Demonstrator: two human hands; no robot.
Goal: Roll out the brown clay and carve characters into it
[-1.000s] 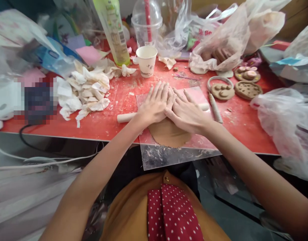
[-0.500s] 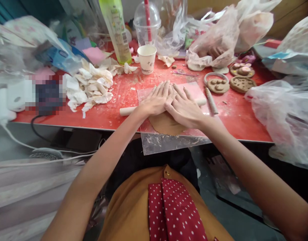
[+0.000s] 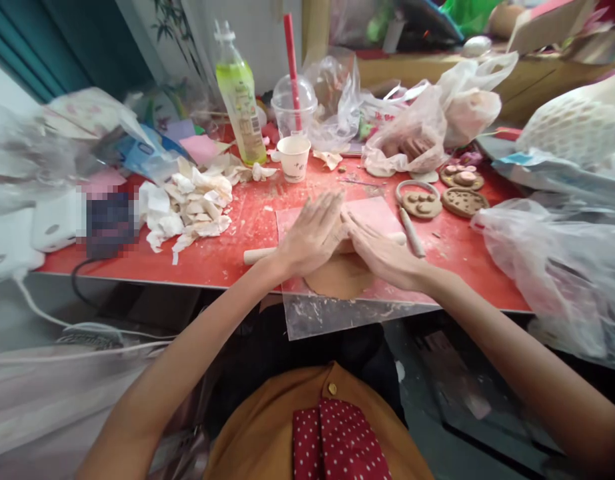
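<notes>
A pale rolling pin (image 3: 260,255) lies crosswise over a flat sheet of brown clay (image 3: 337,279), its middle hidden by my hands. Under the clay is a clear plastic sheet (image 3: 312,323) that hangs over the table's front edge. My left hand (image 3: 312,233) is above the pin's left half, fingers stretched out and palm tilted inward. Over the right half, my right hand (image 3: 382,252) is tilted the other way with straight fingers. The fingertips nearly meet in the middle. Whether the palms touch the pin cannot be made out. Neither hand grips anything.
Crumpled tissues (image 3: 197,200) lie left on the red table (image 3: 252,220). A paper cup (image 3: 293,160), a green bottle (image 3: 241,107) and a lidded plastic cup (image 3: 282,107) stand behind. To the right are a clay-smeared stick (image 3: 411,232), decorated clay discs (image 3: 421,204) and plastic bags (image 3: 532,247).
My hands lay flatter with fingers overlapping; now they have tilted up and drawn slightly apart. The camera has tipped upward, so more of the background shows.
</notes>
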